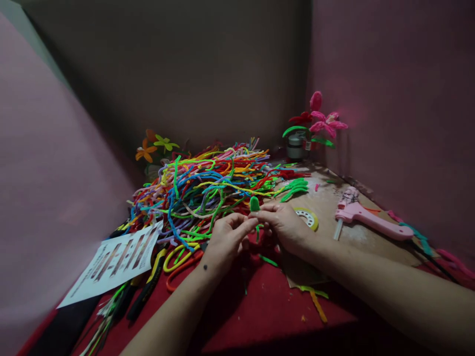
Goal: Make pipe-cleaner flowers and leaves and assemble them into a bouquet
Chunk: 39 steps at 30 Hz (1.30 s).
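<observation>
My left grip (pixel 227 238) and right grip (pixel 285 221) were pinched closed on the green piece (pixel 254 204); uneven pressure could have bent it.

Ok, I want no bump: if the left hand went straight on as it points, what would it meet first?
The left hand would likely meet the right hand first, just ahead; whether they already touch is unclear.

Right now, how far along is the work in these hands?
The pink flower and orange flower look finished. A small green piece is in the right hand, the left hand close by. The pile of fuzzy stems lies loose, seemingly unused. How much the green piece still needs, I cannot tell.
</observation>
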Motion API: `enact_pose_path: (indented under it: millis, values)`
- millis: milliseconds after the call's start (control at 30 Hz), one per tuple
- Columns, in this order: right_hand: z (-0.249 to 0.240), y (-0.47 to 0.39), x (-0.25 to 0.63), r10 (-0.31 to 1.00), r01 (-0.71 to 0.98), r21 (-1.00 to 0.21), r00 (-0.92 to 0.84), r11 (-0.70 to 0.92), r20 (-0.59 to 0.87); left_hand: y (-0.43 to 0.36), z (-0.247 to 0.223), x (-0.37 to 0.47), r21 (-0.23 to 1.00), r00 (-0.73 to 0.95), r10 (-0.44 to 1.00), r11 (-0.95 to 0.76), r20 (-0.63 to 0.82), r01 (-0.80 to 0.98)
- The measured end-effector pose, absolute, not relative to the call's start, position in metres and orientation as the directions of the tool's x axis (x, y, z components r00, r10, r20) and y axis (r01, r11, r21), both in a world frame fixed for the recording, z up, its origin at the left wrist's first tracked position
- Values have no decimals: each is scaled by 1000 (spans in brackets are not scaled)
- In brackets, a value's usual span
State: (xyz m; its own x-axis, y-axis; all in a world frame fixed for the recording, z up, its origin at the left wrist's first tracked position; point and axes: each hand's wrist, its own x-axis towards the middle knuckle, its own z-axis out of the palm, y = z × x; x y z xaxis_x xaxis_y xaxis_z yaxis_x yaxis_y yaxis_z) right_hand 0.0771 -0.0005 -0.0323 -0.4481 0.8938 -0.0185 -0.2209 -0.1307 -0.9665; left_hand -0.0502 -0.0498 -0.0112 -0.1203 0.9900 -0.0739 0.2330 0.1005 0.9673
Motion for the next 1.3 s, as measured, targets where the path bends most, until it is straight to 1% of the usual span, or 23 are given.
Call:
enact_pose_path:
  millis: [67, 200, 367, 467, 600, 733, 833, 900, 1000, 1067, 1133, 1200, 1233, 1300]
  values:
    - [-36, 1, 76, 894, -269, -951, -447, -150, -15, -50, -13, -46, 979, -96, 988, 136, -122, 155]
    - [-44, 2, 73, 879, -368, -904, -476, -220, -20, -51, -17, -44, 985, -73, 985, 160, -156, 64]
    - [-43, 0, 72, 860, -366, -886, -505, -286, -69, -49, -22, -49, 948, 143, 953, 287, -268, -135]
    - [-41, -1, 72, 860, -359, -880, -501, -310, -98, -48, -25, -48, 933, 168, 942, 319, -291, -170]
    - [-40, -1, 73, 833, -358, -877, -547, -321, -81, -49, -28, -48, 951, 142, 957, 273, -253, -147]
    - [-37, 3, 76, 882, -409, -884, -470, -228, -10, -51, -25, -54, 956, 161, 952, 278, -261, -93]
    - [-34, 8, 79, 919, -413, -896, -395, -162, 16, -51, -20, -57, 959, 171, 944, 282, -284, 33]
    - [-33, 9, 79, 919, -400, -901, -394, -170, 2, -50, -17, -57, 969, 162, 959, 215, -233, 121]
    - [-34, 7, 79, 907, -352, -922, -421, -162, 1, -50, -14, -54, 977, 113, 987, 96, -119, 192]
    - [-34, 5, 79, 909, -296, -953, -412, -72, 59, -50, -14, -52, 972, 61, 994, 71, -86, 223]
    - [-33, 3, 80, 909, -218, -973, -386, 77, 158, -50, -14, -51, 965, 20, 997, 73, -81, 253]
    - [-32, 2, 81, 892, -133, -965, -371, 226, 260, -50, -14, -51, 961, 8, 996, 87, -92, 264]
    - [-31, 2, 81, 880, -104, -954, -370, 280, 299, -50, -13, -51, 961, 6, 995, 95, -100, 260]
    - [-30, 2, 81, 871, -83, -939, -356, 333, 340, -50, -13, -53, 961, 1, 994, 109, -113, 256]
